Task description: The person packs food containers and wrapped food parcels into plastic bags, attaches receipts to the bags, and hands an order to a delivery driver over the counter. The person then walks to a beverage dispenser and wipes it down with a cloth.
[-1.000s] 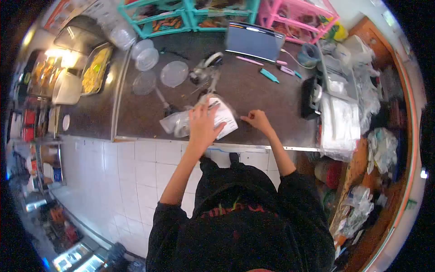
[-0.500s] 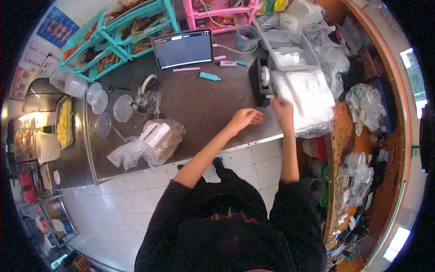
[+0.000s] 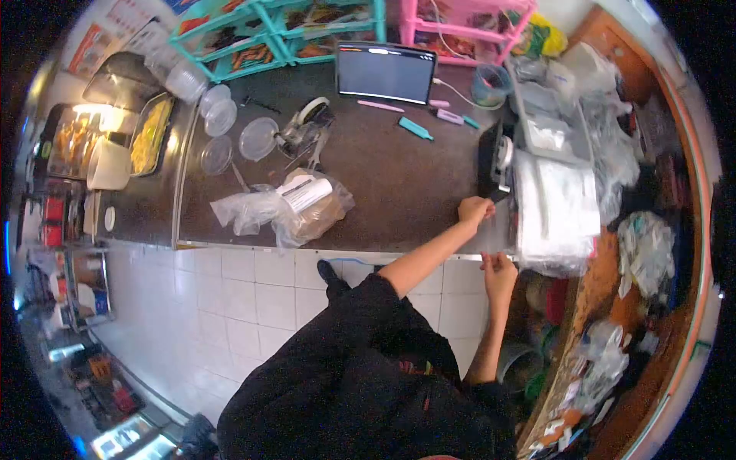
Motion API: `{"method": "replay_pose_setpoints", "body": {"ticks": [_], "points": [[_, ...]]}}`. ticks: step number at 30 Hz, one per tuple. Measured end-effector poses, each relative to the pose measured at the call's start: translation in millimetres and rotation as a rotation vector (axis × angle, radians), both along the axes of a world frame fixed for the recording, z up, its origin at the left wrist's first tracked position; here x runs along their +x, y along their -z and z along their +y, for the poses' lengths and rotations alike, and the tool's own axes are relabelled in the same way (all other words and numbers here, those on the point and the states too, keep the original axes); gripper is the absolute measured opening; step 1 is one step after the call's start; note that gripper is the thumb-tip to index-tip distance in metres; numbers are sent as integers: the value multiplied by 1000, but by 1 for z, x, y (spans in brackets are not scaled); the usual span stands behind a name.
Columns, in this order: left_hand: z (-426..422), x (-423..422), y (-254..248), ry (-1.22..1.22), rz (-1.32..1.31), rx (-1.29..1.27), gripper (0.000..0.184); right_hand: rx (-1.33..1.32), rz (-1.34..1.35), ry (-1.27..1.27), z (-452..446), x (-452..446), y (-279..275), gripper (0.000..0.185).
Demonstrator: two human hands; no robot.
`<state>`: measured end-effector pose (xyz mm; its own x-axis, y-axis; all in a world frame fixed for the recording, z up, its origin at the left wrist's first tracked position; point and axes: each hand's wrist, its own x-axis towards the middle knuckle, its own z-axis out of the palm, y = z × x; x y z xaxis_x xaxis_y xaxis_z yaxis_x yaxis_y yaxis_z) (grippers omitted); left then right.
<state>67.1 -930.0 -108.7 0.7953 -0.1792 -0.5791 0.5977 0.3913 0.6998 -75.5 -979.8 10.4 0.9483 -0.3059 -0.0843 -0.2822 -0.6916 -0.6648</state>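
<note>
My left hand (image 3: 477,211) is at the right of the dark table, its fingers curled closed just below a black tape dispenser (image 3: 497,165) with a pale roll in it. At the table's front edge my right hand (image 3: 500,272) hangs lower, thumb and fingers pinched together. Whatever lies in either hand is too small or clear to make out. Close to the right of both hands is a stack of clear plastic bags (image 3: 556,203). A clear bag holding a brown package (image 3: 318,215) with a white printed slip lies to the left.
A tablet (image 3: 386,73) stands at the back beneath teal baskets (image 3: 284,46) and a pink rack (image 3: 468,34). Markers (image 3: 415,128) lie before it. Clear round lids (image 3: 259,139) and a tape roll (image 3: 313,110) are on the left. A grey bin (image 3: 586,146) stands right.
My view has shifted, so the table sits further left-to-right across it. My right hand has dropped from beside the dispenser toward the table edge; my left hand has moved right, close to the dispenser.
</note>
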Motion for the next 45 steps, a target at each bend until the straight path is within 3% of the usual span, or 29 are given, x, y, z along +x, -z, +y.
{"method": "replay_pose_setpoints", "body": {"ticks": [3, 5, 7, 10, 13, 15, 18, 20, 24, 27, 31, 33, 37, 40, 45], "points": [[57, -8, -74, -152, -173, -301, 16, 230, -37, -61, -29, -1, -3, 17], [107, -11, -125, -193, -290, -381, 17, 448, 47, -165, -16, 19, -50, 19], [156, -29, -187, -310, -415, -376, 16, 482, 38, -341, -1, 50, -76, 19], [220, -51, -230, -579, -631, -12, 15, 554, 24, -678, 49, 109, -115, 19], [278, -71, -246, -893, -804, 508, 12, 659, 110, -1150, 118, 174, -137, 34], [313, -77, -228, -1043, -851, 766, 15, 661, 198, -1321, 170, 205, -147, 50], [330, -94, -207, -1274, -1016, 704, 25, 678, 401, -1558, 236, 246, -111, 50], [334, -109, -176, -1250, -944, 963, 29, 617, 524, -1693, 265, 264, -84, 46], [330, -118, -144, -1227, -911, 1275, 26, 613, 745, -1718, 285, 278, -53, 43], [326, -119, -142, -1131, -747, 1306, 28, 616, 774, -1650, 287, 286, -39, 40], [317, -132, -147, -1170, -464, 940, 28, 638, 830, -1638, 286, 277, -21, 36], [315, -141, -141, -1181, -413, 975, 27, 606, 873, -1631, 281, 268, -10, 34], [313, -142, -124, -1311, -410, 902, 28, 821, 827, -1529, 271, 250, 22, 30], [315, -143, -120, -1304, -254, 687, 27, 894, 728, -1475, 267, 238, 32, 26], [319, -146, -66, -1165, -201, 587, 27, 1015, 739, -1211, 267, 216, 72, 18]]}}
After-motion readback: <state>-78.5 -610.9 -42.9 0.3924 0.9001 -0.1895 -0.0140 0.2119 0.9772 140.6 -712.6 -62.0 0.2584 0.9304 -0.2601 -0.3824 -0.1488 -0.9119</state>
